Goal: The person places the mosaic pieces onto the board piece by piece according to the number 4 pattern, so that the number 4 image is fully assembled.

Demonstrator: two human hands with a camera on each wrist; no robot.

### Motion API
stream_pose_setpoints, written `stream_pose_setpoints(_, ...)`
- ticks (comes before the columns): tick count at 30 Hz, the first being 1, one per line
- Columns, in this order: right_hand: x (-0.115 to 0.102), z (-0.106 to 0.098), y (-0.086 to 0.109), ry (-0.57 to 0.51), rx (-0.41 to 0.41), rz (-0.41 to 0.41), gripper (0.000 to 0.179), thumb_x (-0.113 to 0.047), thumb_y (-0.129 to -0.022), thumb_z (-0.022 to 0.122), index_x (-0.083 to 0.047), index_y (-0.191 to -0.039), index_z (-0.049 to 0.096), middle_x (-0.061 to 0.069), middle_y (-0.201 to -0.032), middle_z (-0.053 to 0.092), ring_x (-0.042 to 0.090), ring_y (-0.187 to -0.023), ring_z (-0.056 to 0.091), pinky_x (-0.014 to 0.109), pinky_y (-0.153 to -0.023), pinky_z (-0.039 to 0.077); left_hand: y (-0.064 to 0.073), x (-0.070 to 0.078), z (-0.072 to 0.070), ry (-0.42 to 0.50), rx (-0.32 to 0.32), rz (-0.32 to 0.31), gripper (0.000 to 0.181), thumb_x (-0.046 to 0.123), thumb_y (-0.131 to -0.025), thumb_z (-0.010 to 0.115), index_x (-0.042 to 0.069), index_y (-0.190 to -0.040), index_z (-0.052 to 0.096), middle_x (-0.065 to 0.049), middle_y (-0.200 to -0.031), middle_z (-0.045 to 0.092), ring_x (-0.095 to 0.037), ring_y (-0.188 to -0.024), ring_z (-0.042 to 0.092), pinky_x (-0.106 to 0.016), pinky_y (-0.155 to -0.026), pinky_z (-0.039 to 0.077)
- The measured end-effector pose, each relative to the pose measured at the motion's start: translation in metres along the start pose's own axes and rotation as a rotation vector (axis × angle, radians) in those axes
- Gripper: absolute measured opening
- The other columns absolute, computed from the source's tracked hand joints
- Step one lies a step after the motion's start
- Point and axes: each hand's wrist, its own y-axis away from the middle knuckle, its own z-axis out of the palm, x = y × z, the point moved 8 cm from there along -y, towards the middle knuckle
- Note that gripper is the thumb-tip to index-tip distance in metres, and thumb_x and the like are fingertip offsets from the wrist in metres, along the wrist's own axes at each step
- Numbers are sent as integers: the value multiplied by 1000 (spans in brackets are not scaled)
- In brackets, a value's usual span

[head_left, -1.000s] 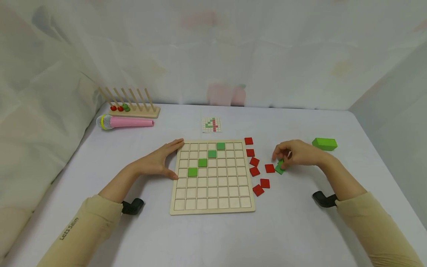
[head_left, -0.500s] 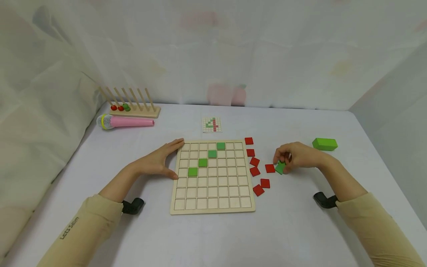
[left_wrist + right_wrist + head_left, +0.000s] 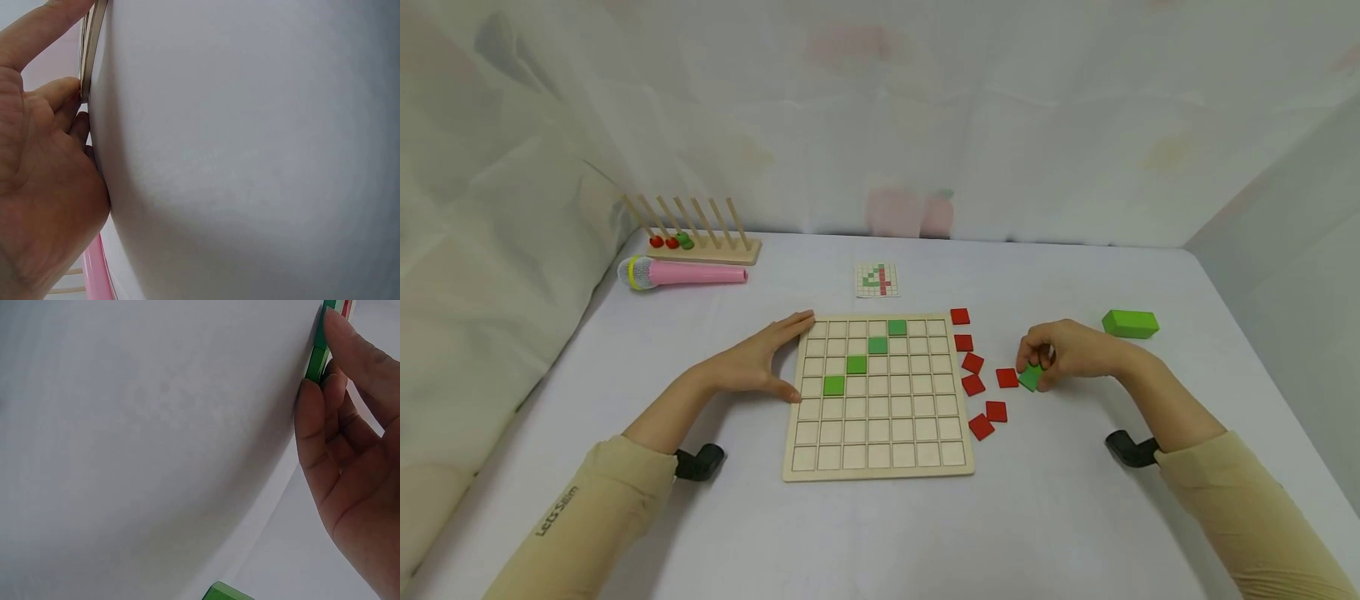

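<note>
In the head view my left hand (image 3: 748, 360) rests at the left edge of a wooden grid board (image 3: 880, 477), fingers extended and thumb spread along that edge. Green square tiles sit diagonally in several of its cells, one being the lower-left tile (image 3: 833, 386). Right of the board, my right hand (image 3: 1075, 348) pinches green tiles (image 3: 1030, 377) low at the table, beside a loose red tile (image 3: 1007, 378). The right wrist view shows two green tiles (image 3: 317, 364) end to end between thumb and fingers; the hand partly covers them.
Several red tiles (image 3: 973, 385) lie along the board's right side. A small pattern card (image 3: 876, 281) lies behind the board. Back left are a pink toy microphone (image 3: 692, 273) and a pegged wooden stand (image 3: 707, 252) with beads. A green block (image 3: 1130, 324) lies at right.
My right hand has lowered slightly and its fingers have come round the green tiles, which now lie lined up together. My left hand stays at the board's edge.
</note>
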Motion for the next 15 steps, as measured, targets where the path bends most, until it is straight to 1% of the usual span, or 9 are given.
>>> stream_pose_setpoints(10, -5, 0, -1, 17, 20, -35, 27, -6, -71, 86, -17, -85, 65, -1, -86, 62, 17, -78, 55, 23, -68, 52, 1, 1, -1, 8, 0, 4, 124, 39, -65, 91, 10, -159, 16, -6, -169, 8, -36, -157, 3, -64, -122, 10)
stream_pose_setpoints(15, -8, -2, -1, 32, 10, -33, 24, -6, -73, 85, -16, -80, 64, -1, -82, 62, 15, -75, 56, 22, -67, 51, 1, 1, -1, 1, 0, 4, 123, 39, -66, 90, 10, -160, 16, -6, -169, 7, -37, -157, 3, -64, -122, 10)
